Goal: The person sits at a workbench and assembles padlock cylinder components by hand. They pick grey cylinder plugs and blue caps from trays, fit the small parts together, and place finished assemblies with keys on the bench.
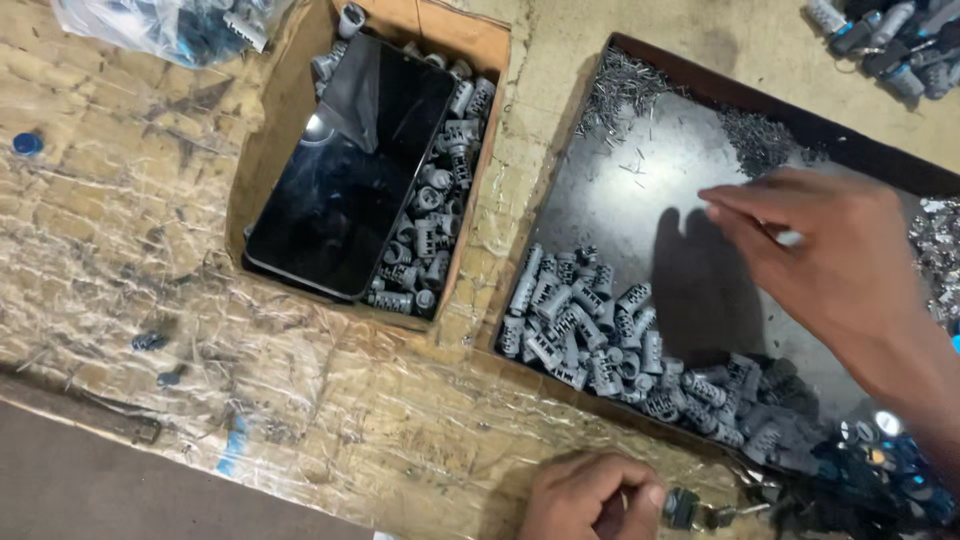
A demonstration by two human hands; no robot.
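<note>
**Reaching Across the Tray, Small Part Pinched Below**

Reaching in from the right edge, the right hand (820, 255) stretched over the dark metal tray (640, 190), fingers extended and loose, grasping nothing that could be seen. Its fingertips hovered above the bare middle of the tray, its shadow falling just beside them. Down at the bottom edge, the left hand (590, 497) was curled tight, thumb and fingers pinching a small dark metal part (690, 510) close to the tray's near rim.

And what a spread around them! Grey ribbed plastic pieces (600, 340) lay heaped along the tray's near side, while thin metal pins (625, 85) sat scattered in its far corner. To the left, a cardboard box (275, 130) held more of the grey pieces, with a black phone (350, 165) lying tilted on top of them, screen dark. A clear plastic bag (160, 25) of parts rested at the top left, and blue-tipped assembled pieces (890, 45) were piled at the top right. Everything sat on a worn, taped tabletop (150, 250).
</note>
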